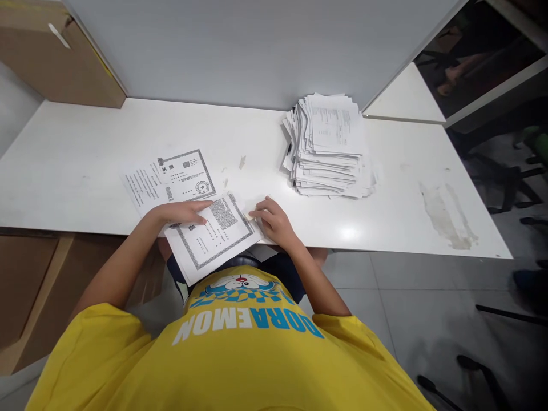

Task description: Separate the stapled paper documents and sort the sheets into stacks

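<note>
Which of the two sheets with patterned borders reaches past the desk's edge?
The sheet under the left hand, its near corner beyond the edge; the other sheet, with the round star seal, lies on the desk.

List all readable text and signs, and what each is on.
"DORAEMON": yellow shirt, upside down in this view.
"执照": bordered sheet on the table.
Star in a round seal: same sheet.
Too small to read: rest of that sheet, text sheet left of it, paper stack.
Sheet under the left hand: large character partly covered, remainder too small.
</note>
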`<state>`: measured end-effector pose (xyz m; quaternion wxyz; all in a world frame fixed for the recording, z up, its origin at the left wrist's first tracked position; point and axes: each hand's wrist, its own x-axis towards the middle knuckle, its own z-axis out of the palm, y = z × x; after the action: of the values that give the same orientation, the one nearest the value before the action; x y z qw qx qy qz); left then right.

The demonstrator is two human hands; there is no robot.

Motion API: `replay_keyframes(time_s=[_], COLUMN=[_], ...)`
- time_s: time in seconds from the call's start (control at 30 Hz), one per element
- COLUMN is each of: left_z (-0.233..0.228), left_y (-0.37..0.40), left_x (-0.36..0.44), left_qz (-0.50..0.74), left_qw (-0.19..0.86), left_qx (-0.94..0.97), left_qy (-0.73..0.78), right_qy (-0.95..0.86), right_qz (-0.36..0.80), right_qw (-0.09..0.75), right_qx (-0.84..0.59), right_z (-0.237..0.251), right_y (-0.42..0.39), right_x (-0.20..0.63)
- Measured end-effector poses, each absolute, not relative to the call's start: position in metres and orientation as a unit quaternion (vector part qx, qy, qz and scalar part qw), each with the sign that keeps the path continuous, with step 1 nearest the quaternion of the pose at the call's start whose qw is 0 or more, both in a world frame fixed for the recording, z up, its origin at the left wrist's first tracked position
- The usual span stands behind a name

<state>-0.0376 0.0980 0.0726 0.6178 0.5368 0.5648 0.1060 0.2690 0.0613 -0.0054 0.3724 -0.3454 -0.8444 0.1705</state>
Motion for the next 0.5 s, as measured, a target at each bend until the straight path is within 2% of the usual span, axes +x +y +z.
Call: replay_keyframes(time_s=[0.33, 0.5], left_z=[0.064, 0.060], left_y=[0.097, 0.096], left_x=[-0.038, -0.041], left_qz=[0.136, 0.125], left_qw=[0.601, 0.633], left_qx=[0.553, 0.525], left_qy=[0.561, 0.555], right_qy=[-0.845, -0.848], right_qz=[0.163, 0.167], right_qw=[0.337, 0.308], right_qx=[-0.381, -0.397], right_z=[-0.008, -0.009], right_y=[0.056, 0.058], right_x=[0.260, 0.258])
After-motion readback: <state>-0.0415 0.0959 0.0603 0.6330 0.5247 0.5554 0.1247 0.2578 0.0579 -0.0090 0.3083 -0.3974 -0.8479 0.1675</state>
